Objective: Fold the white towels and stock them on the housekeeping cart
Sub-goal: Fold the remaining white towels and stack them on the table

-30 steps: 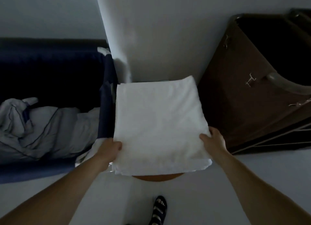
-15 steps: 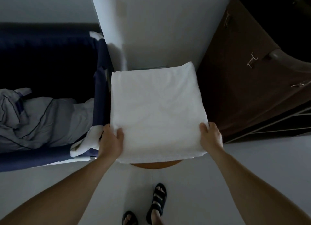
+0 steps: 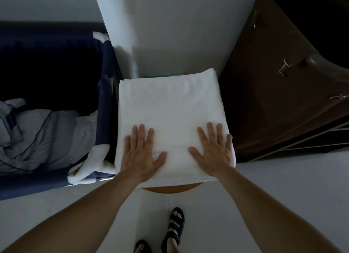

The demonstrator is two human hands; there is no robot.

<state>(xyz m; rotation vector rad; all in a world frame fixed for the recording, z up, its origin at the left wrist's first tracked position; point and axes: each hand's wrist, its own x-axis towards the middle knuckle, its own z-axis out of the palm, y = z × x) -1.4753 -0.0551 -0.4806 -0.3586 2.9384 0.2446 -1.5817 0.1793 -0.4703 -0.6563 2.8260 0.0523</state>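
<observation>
A folded white towel point(image 3: 170, 105) lies flat on a round wooden stool point(image 3: 171, 188), whose rim shows just under the towel's near edge. My left hand point(image 3: 141, 152) presses palm-down on the towel's near left part, fingers straight and spread. On the near right part my right hand point(image 3: 215, 148) lies flat the same way. Neither hand grips anything.
A dark blue fabric bin point(image 3: 102, 94) holding crumpled grey-white linen point(image 3: 43, 135) stands to the left. To the right stands a brown fabric hamper point(image 3: 273, 94) on a metal frame. A white wall corner point(image 3: 170, 29) rises behind the stool. My sandalled feet point(image 3: 173, 232) are on the pale floor below.
Both hands let go of the towel's near side edges and moved onto its top, now pressing flat with straight fingers. The view has tilted down a little.
</observation>
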